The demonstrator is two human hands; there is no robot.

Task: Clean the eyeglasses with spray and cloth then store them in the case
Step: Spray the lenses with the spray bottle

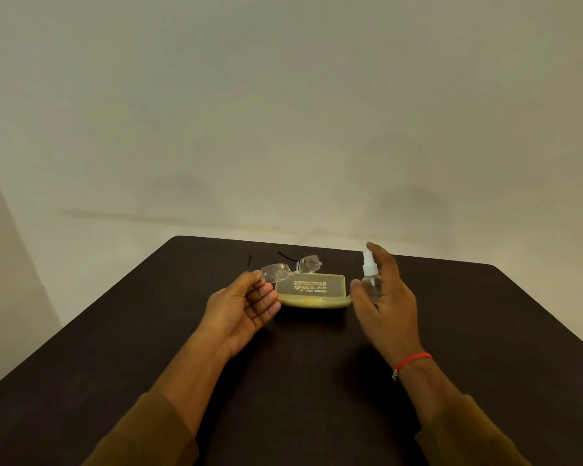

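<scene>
Left hand [246,301], palm up, grip pinching the outer edge of one lens of the rimless clear eyeglasses with thin black temples [293,268], held just past the translucent yellow plastic case [312,290]. The case lies on the dark brown tabletop [148,331] between both hands. Right hand [387,297], grip curled round the small clear spray bottle with white nozzle [371,277], upright, forefinger on top.

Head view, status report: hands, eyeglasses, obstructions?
Left hand pinches eyeglasses by one lens end. Right hand grips spray bottle, finger atop nozzle. Case lies on table between hands.
</scene>
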